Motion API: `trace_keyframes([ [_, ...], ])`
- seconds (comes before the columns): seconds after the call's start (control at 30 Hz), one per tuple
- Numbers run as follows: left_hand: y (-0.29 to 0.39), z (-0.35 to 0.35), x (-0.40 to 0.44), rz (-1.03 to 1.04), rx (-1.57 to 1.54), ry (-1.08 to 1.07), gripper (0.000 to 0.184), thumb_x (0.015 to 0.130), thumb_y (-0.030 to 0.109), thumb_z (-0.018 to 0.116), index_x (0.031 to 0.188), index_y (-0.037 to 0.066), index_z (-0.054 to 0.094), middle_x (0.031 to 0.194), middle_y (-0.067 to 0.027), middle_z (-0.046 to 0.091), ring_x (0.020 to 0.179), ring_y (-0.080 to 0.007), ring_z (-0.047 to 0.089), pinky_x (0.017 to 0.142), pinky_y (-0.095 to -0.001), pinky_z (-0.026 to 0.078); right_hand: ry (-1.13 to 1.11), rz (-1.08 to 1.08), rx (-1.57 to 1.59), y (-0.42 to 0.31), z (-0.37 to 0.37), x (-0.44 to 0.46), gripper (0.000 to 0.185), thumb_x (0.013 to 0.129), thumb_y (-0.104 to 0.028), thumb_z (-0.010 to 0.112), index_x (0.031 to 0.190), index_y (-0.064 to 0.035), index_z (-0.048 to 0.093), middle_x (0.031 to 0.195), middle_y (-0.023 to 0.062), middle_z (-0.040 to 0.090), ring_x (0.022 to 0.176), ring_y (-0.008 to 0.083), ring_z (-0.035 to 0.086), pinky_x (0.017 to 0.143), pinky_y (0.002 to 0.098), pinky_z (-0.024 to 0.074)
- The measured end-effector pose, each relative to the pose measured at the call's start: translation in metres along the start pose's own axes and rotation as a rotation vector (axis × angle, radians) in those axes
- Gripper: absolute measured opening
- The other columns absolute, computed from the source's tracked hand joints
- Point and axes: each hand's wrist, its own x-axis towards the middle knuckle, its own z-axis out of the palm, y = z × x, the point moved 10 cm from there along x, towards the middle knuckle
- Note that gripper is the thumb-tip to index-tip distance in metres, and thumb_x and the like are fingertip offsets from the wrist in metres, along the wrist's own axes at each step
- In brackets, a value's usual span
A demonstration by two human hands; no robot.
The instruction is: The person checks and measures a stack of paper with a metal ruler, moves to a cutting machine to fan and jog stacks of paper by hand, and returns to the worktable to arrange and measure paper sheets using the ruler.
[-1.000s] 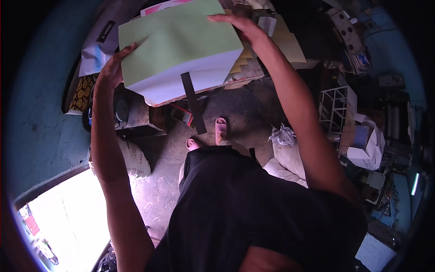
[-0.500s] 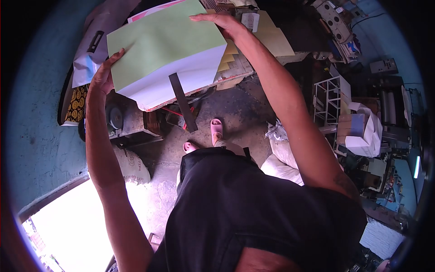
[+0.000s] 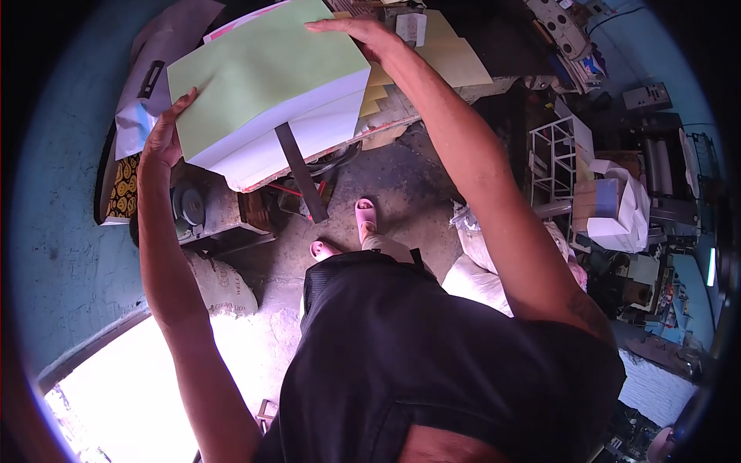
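A large green sheet (image 3: 266, 77) lies over white sheets (image 3: 309, 131) at the bench's front edge. My left hand (image 3: 166, 133) grips the green sheet's left edge, thumb on top and the other fingers hidden beneath. At the far right corner, my right hand (image 3: 359, 35) holds the same sheet, its thumb side over the top and its other fingers mostly out of sight. A dark flat strip (image 3: 301, 171) sticks out from the white sheets toward the floor, touched by neither hand.
Yellow sheets (image 3: 448, 58) lie on the bench to the right. A white wire rack (image 3: 552, 158) and an open white box (image 3: 621, 216) stand at the right. Sacks (image 3: 475, 270) rest on the floor, and a printed sack (image 3: 220, 285) sits at the left.
The whole view has shifted, so the sheets and both hands appear further left. Both hands keep their hold on the green sheet, whose front edge now looks slightly raised above the white sheets.
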Motion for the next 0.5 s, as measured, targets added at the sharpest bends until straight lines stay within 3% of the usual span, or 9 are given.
trace_keyframes([
  [0.2,0.001,-0.003,-0.003,0.017,0.016,0.029,0.071,0.073,0.039,0.083,0.127,0.003,0.057,0.116,-0.0099,0.065,0.105,-0.0193,0.062,0.095,-0.0348,0.048,0.029,-0.127,-0.03,-0.013,-0.003,-0.007,0.07,0.064,-0.038,0.089,0.114,0.0052,0.065,0.106,0.0163,0.07,0.09,0.0216,0.07,0.079,0.0318,0.0582],
  [0.3,-0.003,-0.007,0.001,-0.023,0.008,0.059,0.069,0.072,0.039,0.083,0.126,0.003,0.058,0.116,-0.011,0.064,0.106,-0.0201,0.062,0.095,-0.0354,0.048,0.03,-0.029,-0.049,-0.003,-0.005,-0.008,0.071,0.063,-0.038,0.09,0.114,0.0057,0.065,0.106,0.0165,0.07,0.09,0.022,0.07,0.079,0.0324,0.0583],
  [0.5,-0.007,-0.011,0.002,-0.065,0.076,0.064,0.07,0.074,0.043,0.081,0.127,0.002,0.057,0.116,-0.0122,0.064,0.106,-0.0217,0.061,0.094,-0.0367,0.048,0.053,-0.033,-0.052,0.0,-0.007,-0.004,0.071,0.063,-0.038,0.09,0.115,0.004,0.065,0.106,0.0158,0.07,0.092,0.0222,0.07,0.082,0.0326,0.0575],
])
